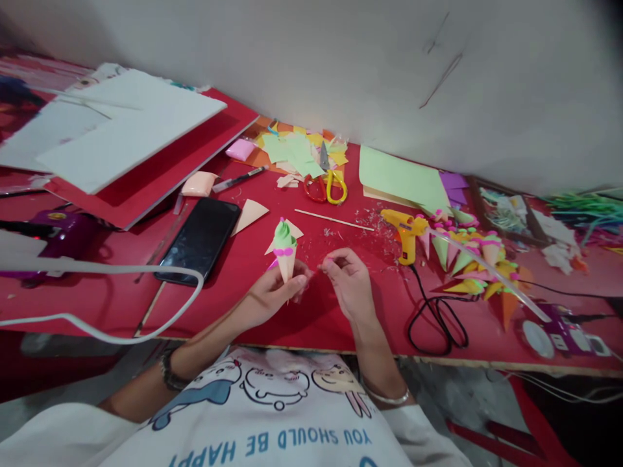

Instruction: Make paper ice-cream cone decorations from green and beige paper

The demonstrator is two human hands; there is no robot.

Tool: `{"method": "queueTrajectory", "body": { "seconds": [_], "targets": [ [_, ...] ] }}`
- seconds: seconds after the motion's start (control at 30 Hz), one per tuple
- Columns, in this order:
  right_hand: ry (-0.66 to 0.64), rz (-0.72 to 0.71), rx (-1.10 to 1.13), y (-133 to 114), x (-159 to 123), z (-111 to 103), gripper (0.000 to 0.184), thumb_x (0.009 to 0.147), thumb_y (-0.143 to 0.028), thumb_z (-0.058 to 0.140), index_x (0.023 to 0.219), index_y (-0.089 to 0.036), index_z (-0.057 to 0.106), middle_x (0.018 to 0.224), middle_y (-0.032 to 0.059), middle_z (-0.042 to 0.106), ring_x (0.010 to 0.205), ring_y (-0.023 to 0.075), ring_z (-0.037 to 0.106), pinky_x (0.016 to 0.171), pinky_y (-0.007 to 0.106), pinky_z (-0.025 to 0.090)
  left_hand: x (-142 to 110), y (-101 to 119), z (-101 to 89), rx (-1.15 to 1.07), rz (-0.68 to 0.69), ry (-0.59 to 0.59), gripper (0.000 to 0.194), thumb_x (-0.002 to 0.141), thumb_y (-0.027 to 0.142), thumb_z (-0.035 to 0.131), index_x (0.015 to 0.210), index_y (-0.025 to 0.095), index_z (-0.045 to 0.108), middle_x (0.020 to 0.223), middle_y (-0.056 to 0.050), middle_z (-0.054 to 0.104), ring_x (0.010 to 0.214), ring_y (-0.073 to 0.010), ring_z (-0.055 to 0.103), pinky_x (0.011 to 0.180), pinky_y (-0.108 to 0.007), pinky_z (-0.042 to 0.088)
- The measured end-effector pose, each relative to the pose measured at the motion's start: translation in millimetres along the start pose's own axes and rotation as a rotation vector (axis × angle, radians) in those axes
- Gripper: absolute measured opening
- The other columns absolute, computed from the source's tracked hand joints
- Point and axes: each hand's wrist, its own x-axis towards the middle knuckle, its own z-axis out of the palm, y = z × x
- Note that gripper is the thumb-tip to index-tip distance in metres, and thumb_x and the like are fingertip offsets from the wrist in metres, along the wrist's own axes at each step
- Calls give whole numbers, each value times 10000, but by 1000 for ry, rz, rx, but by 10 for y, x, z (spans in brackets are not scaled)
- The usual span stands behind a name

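Observation:
My left hand (273,293) is closed round a small toy ice cream cone (287,264), held upright. The cone has a tan paper body, a swirled green top and a bumpy pink band under the swirl. To its right, my right hand (348,279) pinches thumb and forefinger together. A tiny pinkish speck shows at those fingertips, too small to name. Just behind the toy cone lies a cut tan paper piece (296,229), partly hidden by it. Another tan paper wedge (250,216) lies beside the black phone (199,240).
A yellow glue gun (406,233) with a looped black cord (438,324) lies right, near several finished paper cones (467,250). Scissors (327,185), a thin stick (334,220) and paper scraps (294,150) lie behind. White boards (131,123) are stacked left; a white cable (195,298) crosses there.

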Motion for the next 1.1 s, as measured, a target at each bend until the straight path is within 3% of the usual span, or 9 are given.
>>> {"method": "queueTrajectory", "body": {
  "seconds": [0.1,0.2,0.33,0.47,0.57,0.73,0.87,1.03,1.1],
  "targets": [
    [-44,51,56,-17,-11,10,102,698,-260,585,773,-194,605,665,-18,597,643,87,548,634,215,437,33,42,-9,30,-47,-42,258,727,356,530,853,136,484,630,24,487,537,-83,468,517,-218,400],
    [-52,75,116,-20,-20,26,181,762,-313,503,670,-182,588,603,-19,573,587,79,530,576,199,426,67,83,-34,96,-61,-14,263,693,362,561,817,135,512,630,13,518,550,-96,489,533,-229,421],
    [-34,58,104,4,-10,20,42,683,-232,605,697,-196,589,629,-38,577,606,67,525,608,185,426,131,103,-70,143,-60,64,267,648,354,599,777,137,511,659,7,544,589,-108,509,560,-235,429],
    [-56,98,144,12,1,-2,107,689,-218,599,790,-197,630,702,-10,619,657,73,547,643,192,435,200,105,-84,132,-40,160,375,610,300,631,900,134,461,676,36,499,593,-87,480,571,-224,431],
    [-47,113,137,5,6,-7,143,740,-267,545,801,-185,645,636,-19,589,575,50,510,557,160,417,238,95,-90,138,-19,141,440,629,280,619,992,128,422,691,41,484,586,-78,470,563,-214,428],
    [25,63,101,10,31,14,77,658,-214,631,732,-197,638,668,-35,600,627,55,540,635,176,441,324,88,-128,215,11,68,401,681,309,590,999,134,421,690,34,488,578,-88,496,556,-225,432],
    [4,44,98,-3,59,28,141,654,-216,631,792,-189,634,760,4,642,717,101,580,725,251,463,440,122,-216,294,46,97,367,698,325,574,975,137,425,683,27,496,551,-95,508,523,-226,427],
    [63,-41,26,-40,135,7,85,693,-244,595,747,-182,616,613,-26,584,580,72,536,572,193,441,503,70,-305,398,54,105,347,694,362,563,929,129,459,687,14,519,556,-112,517,522,-243,427],
    [103,-99,-14,-60,185,26,81,669,-227,616,741,-192,601,648,-32,579,615,74,538,600,197,438,501,14,-309,417,72,92,378,679,368,577,947,124,468,724,-3,540,618,-135,536,560,-260,440]
  ]
}}
